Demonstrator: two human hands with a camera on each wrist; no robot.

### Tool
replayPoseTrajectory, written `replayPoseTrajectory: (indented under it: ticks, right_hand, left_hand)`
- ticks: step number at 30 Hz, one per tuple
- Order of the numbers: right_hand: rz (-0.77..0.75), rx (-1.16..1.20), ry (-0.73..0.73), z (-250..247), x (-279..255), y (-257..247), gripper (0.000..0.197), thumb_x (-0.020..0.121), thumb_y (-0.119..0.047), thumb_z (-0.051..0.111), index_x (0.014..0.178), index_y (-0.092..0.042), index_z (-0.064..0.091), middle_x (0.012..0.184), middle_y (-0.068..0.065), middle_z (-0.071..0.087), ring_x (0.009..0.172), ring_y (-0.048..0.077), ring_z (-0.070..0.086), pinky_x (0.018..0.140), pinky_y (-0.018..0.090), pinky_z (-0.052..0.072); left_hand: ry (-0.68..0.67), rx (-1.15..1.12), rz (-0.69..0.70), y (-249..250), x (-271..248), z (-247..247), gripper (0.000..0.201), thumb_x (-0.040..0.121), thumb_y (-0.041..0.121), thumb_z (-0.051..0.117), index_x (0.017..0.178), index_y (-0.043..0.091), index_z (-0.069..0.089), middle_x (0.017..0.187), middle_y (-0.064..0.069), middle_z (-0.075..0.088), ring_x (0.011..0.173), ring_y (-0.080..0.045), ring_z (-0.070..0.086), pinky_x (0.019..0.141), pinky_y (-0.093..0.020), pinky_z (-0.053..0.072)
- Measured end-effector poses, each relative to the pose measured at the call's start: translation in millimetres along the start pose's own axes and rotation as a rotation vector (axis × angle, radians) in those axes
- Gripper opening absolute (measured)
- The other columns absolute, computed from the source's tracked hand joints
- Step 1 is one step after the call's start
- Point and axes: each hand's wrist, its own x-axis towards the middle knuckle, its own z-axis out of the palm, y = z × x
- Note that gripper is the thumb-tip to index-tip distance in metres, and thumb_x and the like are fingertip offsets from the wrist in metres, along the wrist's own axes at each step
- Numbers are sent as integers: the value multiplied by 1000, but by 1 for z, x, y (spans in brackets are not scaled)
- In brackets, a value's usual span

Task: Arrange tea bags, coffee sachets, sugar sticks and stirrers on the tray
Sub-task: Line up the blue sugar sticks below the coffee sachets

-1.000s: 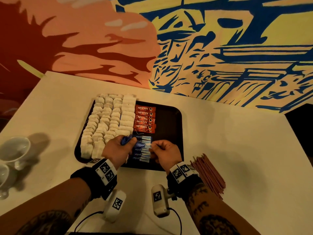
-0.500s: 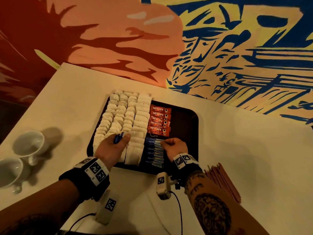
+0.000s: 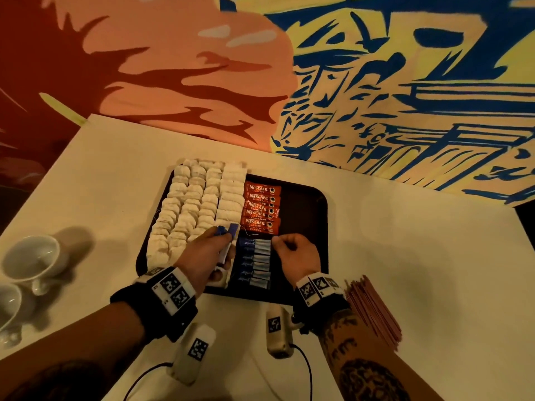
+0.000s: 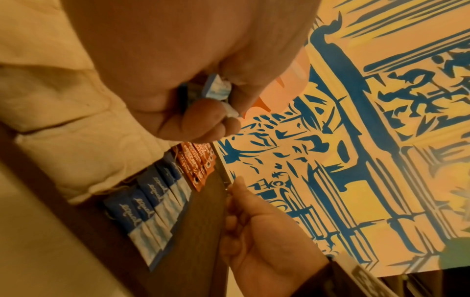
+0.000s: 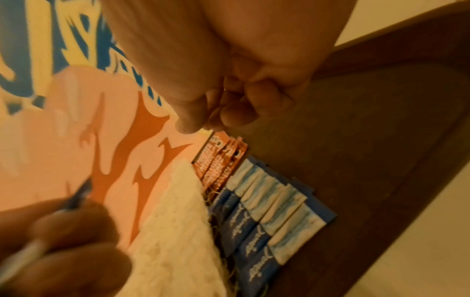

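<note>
The left hand (image 3: 202, 253) pinches spare sugar sticks (image 3: 227, 230) as a feeding stock; the right hand (image 3: 295, 256), fingers curled empty, squares the row (image 3: 254, 261) on the tray (image 3: 307, 215).

Bare forearms with dark tattoos, black wristbands (image 3: 162, 308) on both wrists, white plates with black square code markers on top, a cream camera block (image 3: 278, 331) under each wrist, thin black cables trailing back
</note>
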Motion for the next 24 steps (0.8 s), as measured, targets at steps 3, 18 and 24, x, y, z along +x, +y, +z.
replayPoseTrajectory:
  ticks: [3,18,24]
  right_hand:
    - [-103,207,-95,-1,-19,-3,17,93,-41,64,93,-26,71,88,-6,73,78,10,68,81,36,58]
    - [-387,339,76,-37,-55,-7,9,85,-21,77,95,-19,78,92,-9,72,85,-2,67,76,9,49]
    - [-688,75,-26,-25,-61,4,13,79,-22,80,92,-22,79,97,-18,64,98,4,60,89,16,47]
  left_hand:
    - [-10,68,101,-3,-3,14,11,100,24,51,104,18,60,79,-6,65,62,-18,51,48,-22,29]
    - [20,159,159,-8,-24,48,38,88,50,65,81,13,69,56,1,62,38,-11,41,41,-21,33]
    - [-114,-25,26,-8,-27,47,28,85,40,72,89,12,67,57,-3,39,39,-10,25,38,-15,18]
